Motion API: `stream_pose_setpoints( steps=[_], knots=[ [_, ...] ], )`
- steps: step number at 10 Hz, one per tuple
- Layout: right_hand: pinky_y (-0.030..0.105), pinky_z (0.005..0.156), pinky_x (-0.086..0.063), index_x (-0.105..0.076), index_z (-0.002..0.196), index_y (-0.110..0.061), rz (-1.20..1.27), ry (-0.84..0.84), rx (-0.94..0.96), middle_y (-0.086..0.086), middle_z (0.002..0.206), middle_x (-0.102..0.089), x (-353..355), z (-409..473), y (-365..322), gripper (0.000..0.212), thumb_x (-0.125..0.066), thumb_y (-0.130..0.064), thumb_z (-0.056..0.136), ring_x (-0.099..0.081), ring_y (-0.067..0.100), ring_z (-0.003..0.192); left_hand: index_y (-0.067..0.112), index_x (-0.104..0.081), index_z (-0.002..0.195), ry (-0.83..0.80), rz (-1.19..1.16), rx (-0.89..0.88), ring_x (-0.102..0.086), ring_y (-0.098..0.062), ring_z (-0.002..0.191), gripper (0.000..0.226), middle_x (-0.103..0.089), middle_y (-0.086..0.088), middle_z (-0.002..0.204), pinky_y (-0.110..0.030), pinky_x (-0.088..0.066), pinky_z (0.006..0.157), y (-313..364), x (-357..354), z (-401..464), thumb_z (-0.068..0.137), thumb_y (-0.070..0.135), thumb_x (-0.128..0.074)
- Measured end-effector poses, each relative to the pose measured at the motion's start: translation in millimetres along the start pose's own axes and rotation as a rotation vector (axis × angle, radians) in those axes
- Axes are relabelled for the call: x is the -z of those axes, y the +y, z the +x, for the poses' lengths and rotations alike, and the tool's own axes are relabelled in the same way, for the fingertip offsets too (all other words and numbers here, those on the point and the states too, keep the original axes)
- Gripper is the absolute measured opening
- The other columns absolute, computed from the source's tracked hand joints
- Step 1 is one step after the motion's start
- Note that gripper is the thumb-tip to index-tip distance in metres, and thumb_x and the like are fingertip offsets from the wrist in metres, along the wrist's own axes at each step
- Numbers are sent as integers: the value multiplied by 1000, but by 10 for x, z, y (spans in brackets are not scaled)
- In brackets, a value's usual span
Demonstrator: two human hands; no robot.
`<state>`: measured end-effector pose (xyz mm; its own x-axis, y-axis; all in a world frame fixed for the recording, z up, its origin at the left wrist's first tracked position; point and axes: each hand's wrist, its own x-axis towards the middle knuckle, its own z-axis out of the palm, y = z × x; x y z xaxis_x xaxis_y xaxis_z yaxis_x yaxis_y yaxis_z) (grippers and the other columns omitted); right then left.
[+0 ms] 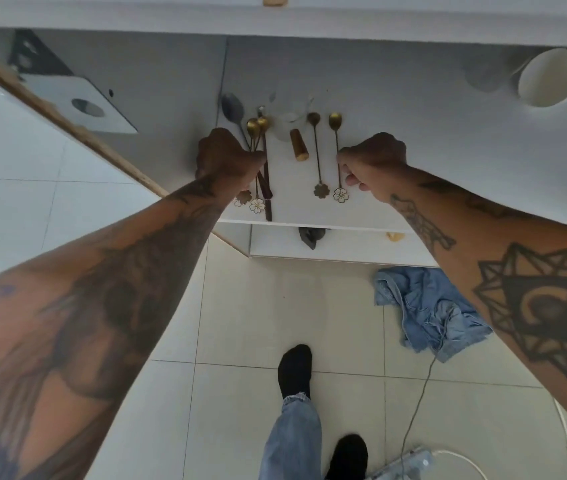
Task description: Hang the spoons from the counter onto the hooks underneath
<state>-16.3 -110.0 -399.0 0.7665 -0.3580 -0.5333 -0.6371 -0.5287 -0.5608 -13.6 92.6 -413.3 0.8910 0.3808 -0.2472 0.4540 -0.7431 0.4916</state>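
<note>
Both tattooed arms reach forward, left hand (226, 157) and right hand (372, 164) each in a closed grip.

Several slim gold spoons with flower-shaped handle ends lay on the white counter (413, 161) near its front edge. A bunched pair (256, 133) pointed bowls-away on the left; two more lay parallel, one darker (316, 154), one white-flowered (337, 154).

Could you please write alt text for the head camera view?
Two tattooed arms reach over a white counter: the left hand grips a bunch of flower-ended gold spoons, the right hand pinches one gold spoon. Another spoon lies between.
</note>
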Motion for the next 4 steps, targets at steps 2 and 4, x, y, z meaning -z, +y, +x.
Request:
stream_pose_setpoints(
  steps=[2,4],
  knots=[
    [36,84,-64,-73,85,-3,28,18,8,3,67,-73,235,-207,-19,16,-62,-16,86,-78,18,81,14,-52,51,-1,142,-37,-53,-9,43,41,-54,5,46,-15,-27,42,-10,235,-248,77,42,-67],
    [43,86,-60,-66,68,-8,19,20,65,18,98,-79,918,-820,17,24,-57,-16,88,-77,34,92,11,-49,54,-80,147,24,-64,-26,68,26,-51,-1,55,-22,-39,56,138,880,-948,77,18,-59]
  ],
)
